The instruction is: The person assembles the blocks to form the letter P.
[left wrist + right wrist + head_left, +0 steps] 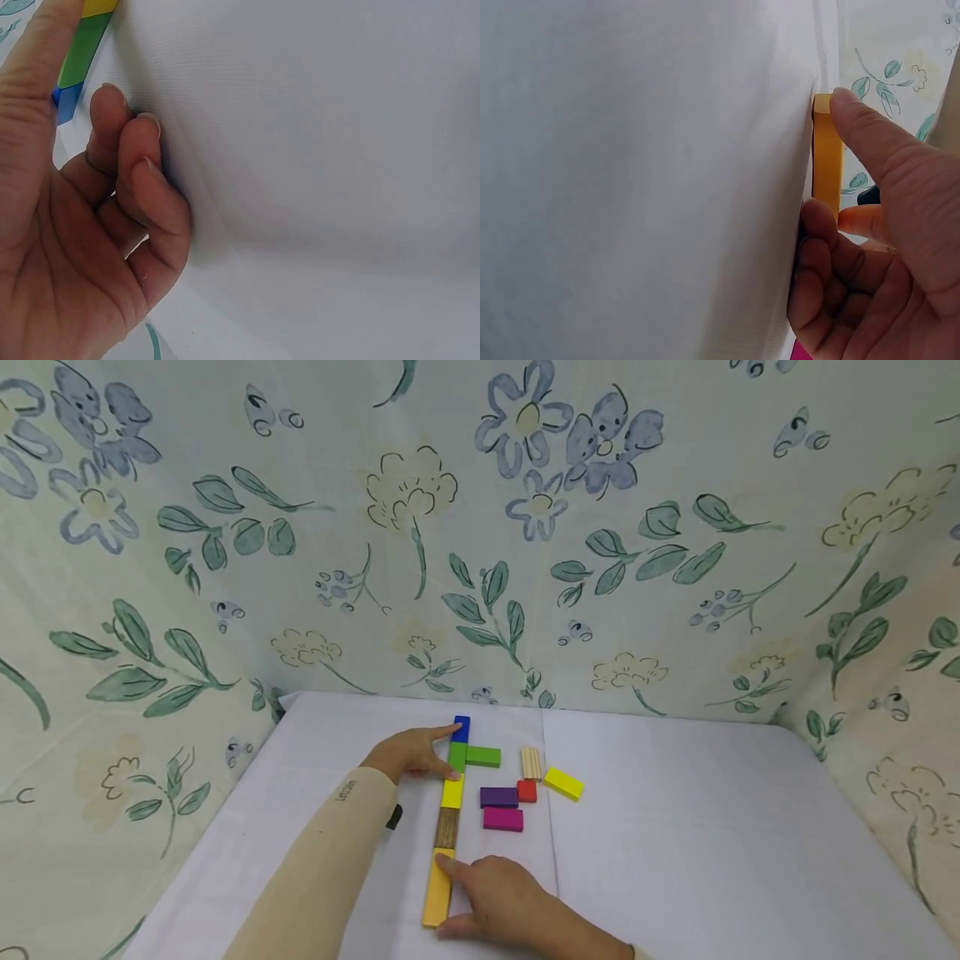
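The left hand (412, 755) spreads thumb and index wide from the blue block (462, 727) along the row (447, 828), while the right hand (512, 900) pinches the orange block (437, 893) endwise, where uneven pressure could buckle the line.

From above, the head view faced forward and down over the orange block (438, 895), which the right-wrist view shared from close beside it. The left-wrist view, also close, shared with the head view the blue block (70, 103) beyond the orange one.

Multicoloured blocks (446, 828) end to end
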### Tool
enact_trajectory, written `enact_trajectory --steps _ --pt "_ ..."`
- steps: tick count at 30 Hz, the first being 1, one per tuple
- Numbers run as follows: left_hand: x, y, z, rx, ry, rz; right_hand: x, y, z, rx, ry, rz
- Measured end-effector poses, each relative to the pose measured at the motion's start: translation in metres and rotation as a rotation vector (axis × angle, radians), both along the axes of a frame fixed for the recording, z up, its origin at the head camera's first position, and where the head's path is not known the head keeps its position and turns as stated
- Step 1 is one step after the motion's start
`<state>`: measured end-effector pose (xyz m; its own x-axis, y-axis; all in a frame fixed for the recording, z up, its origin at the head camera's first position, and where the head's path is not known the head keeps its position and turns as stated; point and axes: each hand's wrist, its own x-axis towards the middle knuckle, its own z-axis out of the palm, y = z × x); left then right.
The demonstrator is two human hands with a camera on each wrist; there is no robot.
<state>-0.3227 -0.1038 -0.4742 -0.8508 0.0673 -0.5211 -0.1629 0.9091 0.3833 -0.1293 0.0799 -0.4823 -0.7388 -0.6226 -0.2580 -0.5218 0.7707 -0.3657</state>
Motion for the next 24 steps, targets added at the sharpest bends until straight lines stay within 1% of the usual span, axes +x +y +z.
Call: enact_trajectory --steps 5,12,21,24 --pt "0.004 -0.002 0.003 0.008 0.020 -0.012 0.002 -0.003 0.002 0.000 0.012 -0.009" --pt "0.006 -0.003 0.002 0.001 0.008 -0.012 0.005 -0.006 0.002 0.009 0.000 -0.023" --pt "0.011 -0.002 0.004 -0.007 0.027 -0.023 0.009 -0.008 0.001 0.003 0.022 -0.039" --pt "0.011 -0.003 0.004 -0.003 0.028 -0.029 0.009 -0.008 0.001 -0.001 0.016 -0.046"
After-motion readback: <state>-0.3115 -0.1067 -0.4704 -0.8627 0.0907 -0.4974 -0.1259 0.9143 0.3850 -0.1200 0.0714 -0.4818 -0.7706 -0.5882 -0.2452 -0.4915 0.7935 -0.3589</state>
